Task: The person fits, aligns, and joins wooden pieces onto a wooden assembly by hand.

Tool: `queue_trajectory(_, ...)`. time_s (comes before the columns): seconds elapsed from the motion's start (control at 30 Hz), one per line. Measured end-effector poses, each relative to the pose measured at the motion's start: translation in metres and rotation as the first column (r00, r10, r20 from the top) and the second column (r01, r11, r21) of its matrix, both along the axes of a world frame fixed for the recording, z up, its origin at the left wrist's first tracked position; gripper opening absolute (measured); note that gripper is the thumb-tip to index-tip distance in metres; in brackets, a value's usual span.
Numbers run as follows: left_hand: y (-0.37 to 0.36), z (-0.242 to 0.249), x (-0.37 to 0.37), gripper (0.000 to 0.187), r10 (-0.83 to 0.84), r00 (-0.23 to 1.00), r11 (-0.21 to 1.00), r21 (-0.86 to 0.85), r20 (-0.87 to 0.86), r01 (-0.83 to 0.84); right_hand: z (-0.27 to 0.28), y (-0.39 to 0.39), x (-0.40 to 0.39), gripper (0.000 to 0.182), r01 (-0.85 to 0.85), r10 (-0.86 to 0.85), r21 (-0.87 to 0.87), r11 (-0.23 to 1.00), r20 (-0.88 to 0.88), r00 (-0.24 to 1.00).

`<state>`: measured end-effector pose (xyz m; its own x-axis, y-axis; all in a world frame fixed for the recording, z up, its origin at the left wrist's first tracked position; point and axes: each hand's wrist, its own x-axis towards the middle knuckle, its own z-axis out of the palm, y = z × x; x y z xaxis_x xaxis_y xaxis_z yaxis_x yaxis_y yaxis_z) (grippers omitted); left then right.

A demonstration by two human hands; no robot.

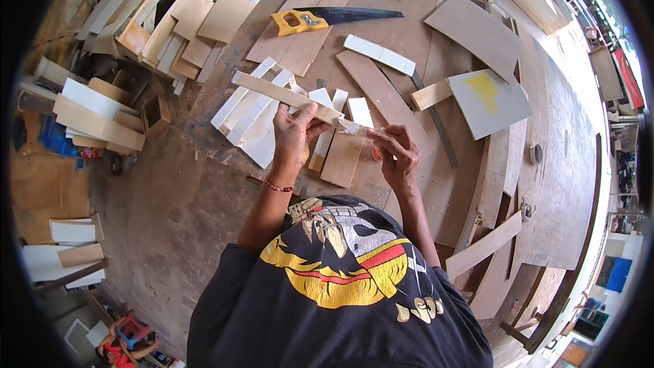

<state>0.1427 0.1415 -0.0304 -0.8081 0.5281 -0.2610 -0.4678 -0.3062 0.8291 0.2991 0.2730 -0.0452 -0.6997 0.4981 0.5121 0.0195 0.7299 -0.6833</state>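
Note:
My left hand [294,135] is closed round a long narrow wooden strip [269,90], which slants down from upper left to right. At the strip's right end, my right hand [397,155] has its fingers pinched together by a whitish, frayed-looking part; what exactly they grip is too small to tell. Below the strip lie a brown wood block [343,161] and white-faced pieces [360,112]. A white slatted wooden piece [257,117] rests left of my left hand. A small round orange item [377,154] shows beside my right fingers.
A yellow-handled saw [300,22] lies on a board at the top. A white board with a yellow stain [487,103], a brown panel [477,35] and a metal strip [443,138] are to the right. Stacked boards [221,17] stand upper left. A tape roll [536,155] sits far right.

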Motion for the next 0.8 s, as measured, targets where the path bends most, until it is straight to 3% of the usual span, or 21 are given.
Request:
queue_trajectory(0.07,0.001,0.000,0.000,0.031,0.011,1.000,1.000,0.014,0.004,-0.011,0.001,0.000,0.001,0.036,-0.029,0.029,0.011,1.000,0.004,1.000)
queue_trajectory(0.27,0.000,-0.002,-0.001,0.031,0.008,1.000,1.000,0.012,-0.003,-0.008,0.003,-0.001,-0.001,0.032,-0.040,0.035,-0.194,0.980,-0.031,0.999)
queue_trajectory(0.33,0.001,-0.002,-0.001,0.031,0.008,1.000,1.000,-0.002,0.009,-0.008,-0.001,-0.001,0.000,0.019,-0.073,0.076,-0.313,0.947,-0.005,0.997)
queue_trajectory(0.63,-0.002,-0.008,-0.004,0.032,0.016,1.000,0.999,0.044,0.026,-0.017,-0.019,0.001,0.005,0.021,0.007,0.029,-0.610,0.792,0.050,0.998)
queue_trajectory(0.77,-0.003,-0.003,-0.006,0.032,0.032,0.999,0.999,0.032,-0.002,-0.032,-0.002,-0.001,0.003,0.020,0.019,-0.021,-0.633,0.774,0.005,1.000)
queue_trajectory(0.8,-0.003,-0.004,-0.006,0.033,0.031,0.999,0.999,0.036,0.006,-0.032,0.002,-0.003,0.000,0.020,0.035,-0.045,-0.518,0.854,-0.006,0.999)
